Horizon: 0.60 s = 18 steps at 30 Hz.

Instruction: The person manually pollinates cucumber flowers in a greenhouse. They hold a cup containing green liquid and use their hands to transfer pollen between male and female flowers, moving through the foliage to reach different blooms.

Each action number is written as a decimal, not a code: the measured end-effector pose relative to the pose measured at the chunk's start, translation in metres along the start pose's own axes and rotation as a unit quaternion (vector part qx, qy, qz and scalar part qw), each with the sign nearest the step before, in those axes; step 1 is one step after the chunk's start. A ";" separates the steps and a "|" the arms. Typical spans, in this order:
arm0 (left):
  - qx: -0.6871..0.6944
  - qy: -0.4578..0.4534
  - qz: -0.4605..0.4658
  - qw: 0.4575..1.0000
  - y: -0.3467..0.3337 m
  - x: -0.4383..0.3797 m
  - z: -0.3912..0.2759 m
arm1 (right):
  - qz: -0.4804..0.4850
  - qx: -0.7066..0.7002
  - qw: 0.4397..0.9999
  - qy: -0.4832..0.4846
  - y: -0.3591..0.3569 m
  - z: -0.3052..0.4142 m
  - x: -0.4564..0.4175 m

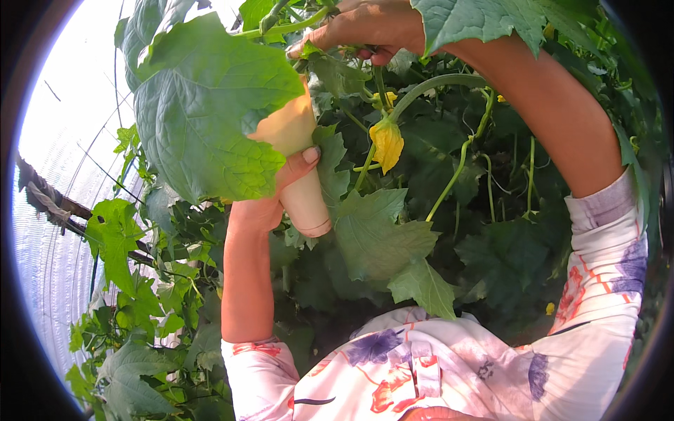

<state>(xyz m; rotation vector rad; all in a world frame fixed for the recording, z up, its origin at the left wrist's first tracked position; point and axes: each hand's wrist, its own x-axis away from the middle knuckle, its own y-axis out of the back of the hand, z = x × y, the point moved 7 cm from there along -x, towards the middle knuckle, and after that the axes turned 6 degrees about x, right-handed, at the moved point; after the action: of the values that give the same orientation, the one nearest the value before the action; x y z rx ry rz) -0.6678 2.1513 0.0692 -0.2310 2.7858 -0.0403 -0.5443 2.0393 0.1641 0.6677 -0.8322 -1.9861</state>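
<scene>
My left hand (266, 208) grips a pale tapered cup (305, 205), its thumb across the near side. The cup stands tilted, wider end up. A large green lobed leaf (210, 110) covers part of its rim and most of my left fingers. Above the cup, my right hand (368, 26) reaches in from the right among vine stems and small leaves. Its fingers are curled, with greenery at the fingertips; whether they pinch anything is not clear. Below that hand hangs a drooping yellow flower (387, 144) at the end of a thick, curved green stem or slim fruit (437, 84).
Dense climbing vines fill the space ahead, with thin stems (458, 173) and broad leaves (384, 237) near my hands. Another leaf (484, 21) overlaps my right forearm. On the left are a dark pole (73, 207) and a bright translucent sheet wall (58, 263).
</scene>
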 end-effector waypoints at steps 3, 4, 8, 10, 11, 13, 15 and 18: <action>0.017 -0.021 0.009 1.000 0.000 -0.005 -0.006 | 0.017 0.009 1.000 -0.007 -0.007 -0.001 -0.013; 0.015 -0.021 0.016 1.000 0.000 -0.006 -0.008 | 0.022 0.014 1.000 -0.007 -0.008 -0.002 -0.018; 0.004 -0.022 0.038 0.999 0.008 -0.005 -0.013 | -0.007 0.020 0.999 -0.041 -0.008 0.022 0.010; -0.007 -0.015 0.049 0.999 0.010 -0.009 -0.011 | -0.006 0.031 0.998 -0.055 -0.008 0.017 0.005; -0.016 -0.009 0.054 0.998 0.011 -0.012 -0.010 | -0.004 0.029 0.998 -0.055 -0.007 0.013 -0.002; -0.026 -0.007 0.067 0.997 0.012 -0.014 -0.012 | 0.004 0.016 0.998 -0.062 -0.007 0.011 -0.008; -0.029 -0.015 0.081 0.996 0.013 -0.015 -0.016 | 0.016 0.003 0.998 -0.068 -0.007 0.011 -0.012; -0.039 0.003 0.076 0.996 0.019 -0.016 -0.017 | 0.031 -0.024 0.997 -0.073 -0.012 0.010 -0.016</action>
<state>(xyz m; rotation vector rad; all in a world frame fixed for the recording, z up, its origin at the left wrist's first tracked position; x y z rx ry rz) -0.6612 2.1723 0.0896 -0.0374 2.8054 0.1045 -0.5497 2.0608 0.1638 0.4674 -0.8782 -2.0108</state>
